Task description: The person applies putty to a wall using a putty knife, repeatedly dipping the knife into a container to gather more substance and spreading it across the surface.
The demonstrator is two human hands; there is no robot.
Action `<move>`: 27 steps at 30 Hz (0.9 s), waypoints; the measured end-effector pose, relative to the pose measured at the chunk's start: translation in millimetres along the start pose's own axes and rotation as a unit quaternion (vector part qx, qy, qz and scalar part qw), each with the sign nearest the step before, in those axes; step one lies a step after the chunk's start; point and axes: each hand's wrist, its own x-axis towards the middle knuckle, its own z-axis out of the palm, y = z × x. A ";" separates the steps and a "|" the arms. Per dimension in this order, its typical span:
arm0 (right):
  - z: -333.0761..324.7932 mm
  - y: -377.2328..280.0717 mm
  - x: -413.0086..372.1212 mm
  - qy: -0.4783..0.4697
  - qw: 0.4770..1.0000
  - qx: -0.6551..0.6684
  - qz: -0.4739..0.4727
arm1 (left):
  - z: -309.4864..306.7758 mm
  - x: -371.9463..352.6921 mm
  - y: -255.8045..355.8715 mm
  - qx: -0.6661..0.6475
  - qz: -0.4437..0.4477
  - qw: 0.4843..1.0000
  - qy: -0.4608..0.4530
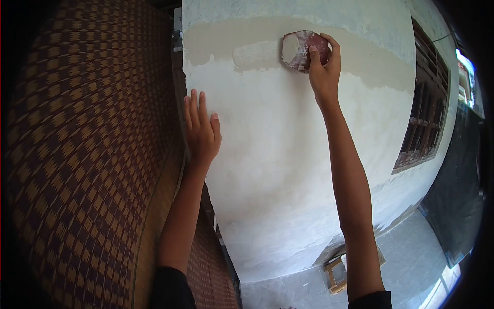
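My right hand (325, 72) grips a flat, reddish-brown putty spreader (303, 50) with angular corners, its face smeared with pale putty. My thumb lies across the near face and my fingers wrap the right edge. The spreader is held against the upper part of the white wall (267, 154), over a grey-beige band of putty (226, 36). Just left of it a lighter patch (256, 55) shows in that band. Near the wall's left corner my left hand (201, 129) has its fingers stretched out and its palm toward the wall, holding nothing.
A brown and tan woven screen (87, 154) stands close on the left. To the right, a dark barred window (424, 98) is set in the wall. Below are a grey floor (406, 252), a small wooden frame-like object (337, 275) and a dark panel (453, 180).
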 end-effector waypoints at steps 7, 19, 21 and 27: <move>-5.3 17.0 -1.2 -0.012 0.995 -0.100 0.002 | -1.9 -1.8 -3.2 -0.038 -0.010 0.999 -0.019; 35.8 -22.0 -25.0 -0.082 0.995 -0.006 -0.059 | -1.3 -1.5 -2.8 -0.018 -0.004 1.000 -0.018; 43.7 -16.4 -23.8 -0.083 0.992 -0.040 -0.082 | -1.2 -1.2 -5.8 -0.015 0.004 1.000 -0.014; -11.0 4.0 -3.7 0.030 0.997 -0.061 -0.020 | -1.0 -1.4 -1.8 -0.030 -0.005 0.999 -0.017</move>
